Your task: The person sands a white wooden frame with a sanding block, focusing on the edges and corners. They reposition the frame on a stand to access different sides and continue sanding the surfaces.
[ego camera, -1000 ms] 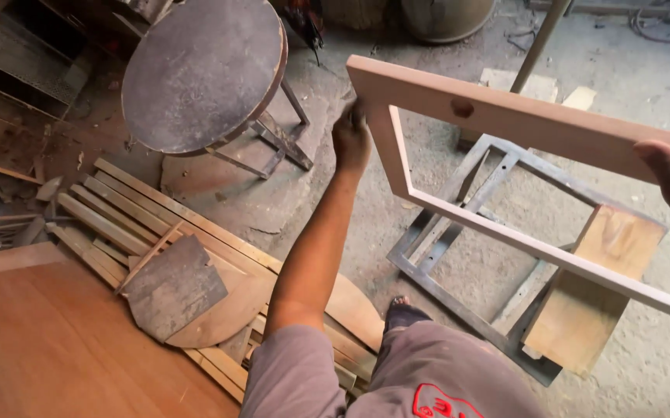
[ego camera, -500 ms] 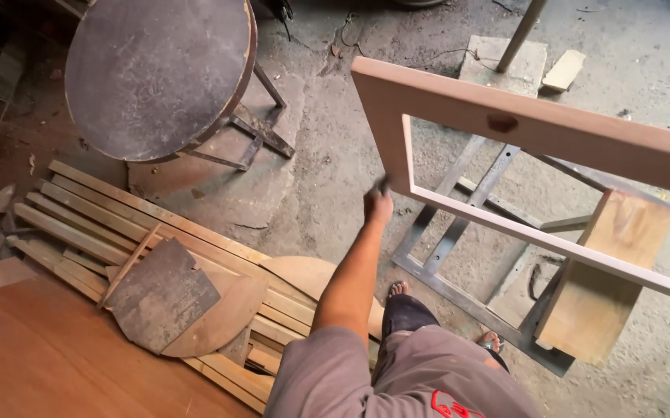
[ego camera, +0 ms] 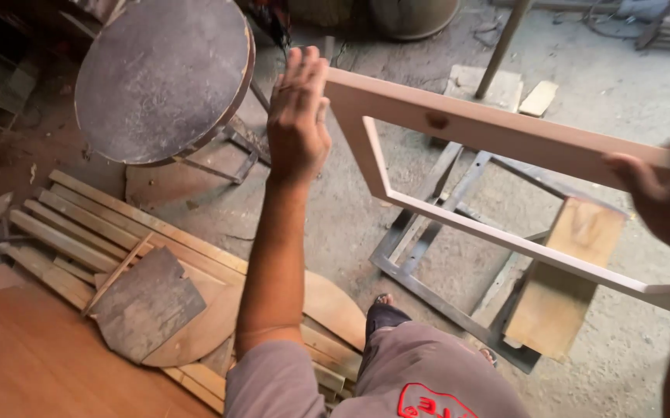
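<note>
I hold a pale wooden frame (ego camera: 474, 128) with a rectangular opening up in the air over the floor. My left hand (ego camera: 298, 116) rests against its left corner, palm flat and fingers stretched upward along the edge. My right hand (ego camera: 664, 193), blurred at the right side of the view, grips the frame's wide top rail near its right end. The frame has a dark knot in its top rail.
A round dark stool (ego camera: 161, 77) stands at upper left. Wooden slats and round offcuts (ego camera: 149, 263) lie on the floor beside a brown board (ego camera: 33, 364). A grey metal frame (ego camera: 443, 255) with a wood block (ego camera: 563, 279) on it lies below the held frame.
My left hand has risen from the frame's lower left side to its top left corner. My right hand has come back into view on the top rail. The frame shifted slightly left.
</note>
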